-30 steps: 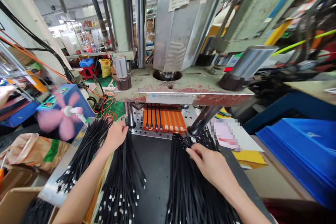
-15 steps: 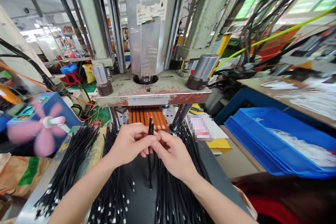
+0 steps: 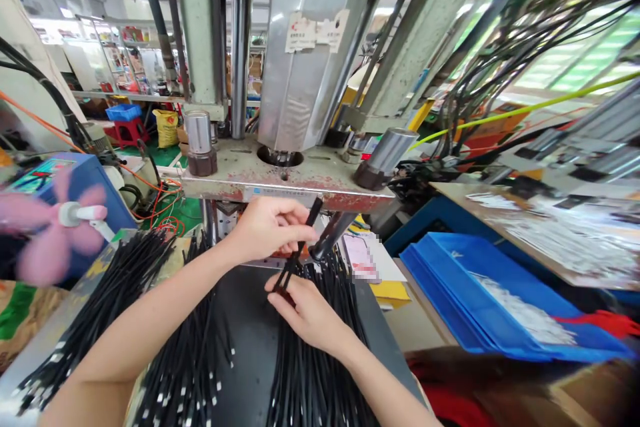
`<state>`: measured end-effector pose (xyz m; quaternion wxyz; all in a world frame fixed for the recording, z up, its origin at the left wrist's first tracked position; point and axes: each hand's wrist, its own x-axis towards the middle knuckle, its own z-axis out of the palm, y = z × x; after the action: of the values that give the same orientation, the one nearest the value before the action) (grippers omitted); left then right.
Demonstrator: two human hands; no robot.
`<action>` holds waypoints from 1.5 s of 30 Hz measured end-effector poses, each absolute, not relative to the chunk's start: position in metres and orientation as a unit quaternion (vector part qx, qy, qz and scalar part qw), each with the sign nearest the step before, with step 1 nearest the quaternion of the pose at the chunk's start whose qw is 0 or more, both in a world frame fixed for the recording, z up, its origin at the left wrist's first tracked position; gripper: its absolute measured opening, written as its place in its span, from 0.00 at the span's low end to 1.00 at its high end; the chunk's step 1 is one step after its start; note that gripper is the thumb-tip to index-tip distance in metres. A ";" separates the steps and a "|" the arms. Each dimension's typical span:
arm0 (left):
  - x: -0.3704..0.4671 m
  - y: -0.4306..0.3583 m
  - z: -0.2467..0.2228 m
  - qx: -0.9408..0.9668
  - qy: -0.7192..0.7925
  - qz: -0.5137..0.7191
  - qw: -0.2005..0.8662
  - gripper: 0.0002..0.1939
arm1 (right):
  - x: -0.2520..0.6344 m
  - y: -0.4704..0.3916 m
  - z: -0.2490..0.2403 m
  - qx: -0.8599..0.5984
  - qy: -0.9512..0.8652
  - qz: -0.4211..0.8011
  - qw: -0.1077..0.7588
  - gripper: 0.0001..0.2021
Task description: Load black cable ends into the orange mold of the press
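Observation:
A few thin black cables point(image 3: 296, 259) stand tilted between my hands, in front of the press. My left hand point(image 3: 277, 227) pinches them near their upper ends, which stick out above its fingertips. Lower down, my right hand point(image 3: 310, 312) has its thumb and fingers closed around the same cables. Below my right hand lies a bundle of black cables point(image 3: 310, 373) with pale tips. Two more cable bundles, a middle one point(image 3: 187, 353) and a left one point(image 3: 107, 300), lie under and beside my left forearm.
The press's steel plate point(image 3: 280, 183) and posts rise just beyond my hands. A pink fan point(image 3: 65, 213) spins at the left. On the right are a blue bin point(image 3: 425, 287) of white pieces, a paper sheet point(image 3: 385, 265) and a bench point(image 3: 445, 197).
My hands were close together on the cables. Now the left is higher and the right lower, and the cables lean right. The camera view has shifted, and the orange fixture is largely hidden.

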<state>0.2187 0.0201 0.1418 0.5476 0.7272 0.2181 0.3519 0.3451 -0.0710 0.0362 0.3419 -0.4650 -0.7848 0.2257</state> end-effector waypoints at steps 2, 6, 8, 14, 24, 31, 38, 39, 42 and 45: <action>0.223 0.023 0.147 0.750 0.213 0.422 0.462 0.12 | 0.352 -0.056 0.035 -0.491 -0.769 0.203 0.356 0.05; 0.226 0.028 0.139 0.826 0.164 0.481 0.244 0.07 | 0.373 0.000 0.029 -0.570 -0.700 0.155 0.401 0.08; 0.225 0.033 0.118 0.843 0.193 0.464 0.192 0.13 | 0.382 0.031 0.027 -0.600 -0.666 0.141 0.420 0.10; 0.206 0.053 0.033 0.952 0.231 0.189 0.067 0.15 | 0.388 0.073 0.020 -0.623 -0.646 0.160 0.410 0.15; 0.204 0.054 0.025 0.968 0.244 0.050 -0.001 0.31 | 0.393 0.076 0.016 -0.647 -0.649 0.159 0.366 0.07; 0.246 0.122 0.037 0.922 0.380 -0.007 0.069 0.31 | 0.390 0.057 0.011 -0.687 -0.633 0.098 0.344 0.04; 0.272 0.150 0.043 0.904 0.412 0.095 0.064 0.26 | 0.386 0.052 0.010 -0.694 -0.637 0.081 0.326 0.03; 0.266 0.144 0.043 0.903 0.411 0.106 0.061 0.26 | 0.388 0.049 0.010 -0.691 -0.636 0.080 0.335 0.03; 0.229 0.115 0.035 0.901 0.410 0.134 0.044 0.25 | 0.400 0.021 0.002 -0.677 -0.634 0.067 0.368 0.07; 0.179 0.077 0.015 0.857 0.478 0.192 -0.012 0.22 | 0.414 -0.022 -0.017 -0.723 -0.637 0.046 0.263 0.13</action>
<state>0.1788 0.0774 0.0152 -0.0124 0.8569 0.4784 0.1916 0.4140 -0.0216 -0.0171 0.2629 -0.7229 -0.6372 0.0465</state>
